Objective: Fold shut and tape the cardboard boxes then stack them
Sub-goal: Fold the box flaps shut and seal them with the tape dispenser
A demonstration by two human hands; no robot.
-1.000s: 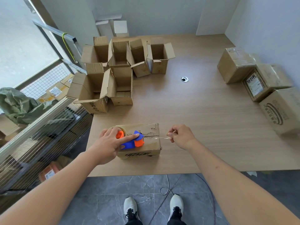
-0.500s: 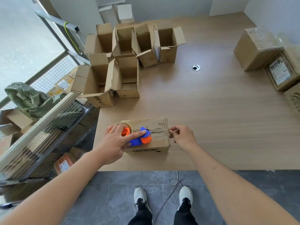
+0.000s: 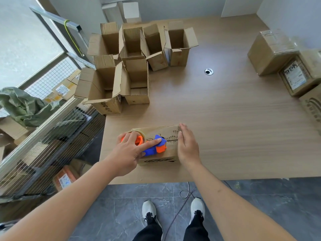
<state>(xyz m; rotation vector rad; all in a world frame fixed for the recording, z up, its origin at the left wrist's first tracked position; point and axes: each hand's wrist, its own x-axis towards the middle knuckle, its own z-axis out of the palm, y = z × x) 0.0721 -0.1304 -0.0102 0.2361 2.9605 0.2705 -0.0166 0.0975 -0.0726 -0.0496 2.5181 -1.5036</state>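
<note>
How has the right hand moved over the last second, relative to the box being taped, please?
Yes. The right hand came in toward the box: earlier it pinched tape out to the right, apart from it; now it lies flat against the box's right end.

I see the closed cardboard box [image 3: 156, 145] at the wooden worktop's [image 3: 225, 127] near edge, open cardboard boxes [image 3: 135, 63] at eleven o'clock, taped cardboard boxes [image 3: 281, 60] at two o'clock.

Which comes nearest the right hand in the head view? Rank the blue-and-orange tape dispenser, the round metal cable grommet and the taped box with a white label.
1. Blue-and-orange tape dispenser, just left of the right hand.
2. Round metal cable grommet, mid-table, beyond the hand.
3. Taped box with a white label, far right edge.
</note>
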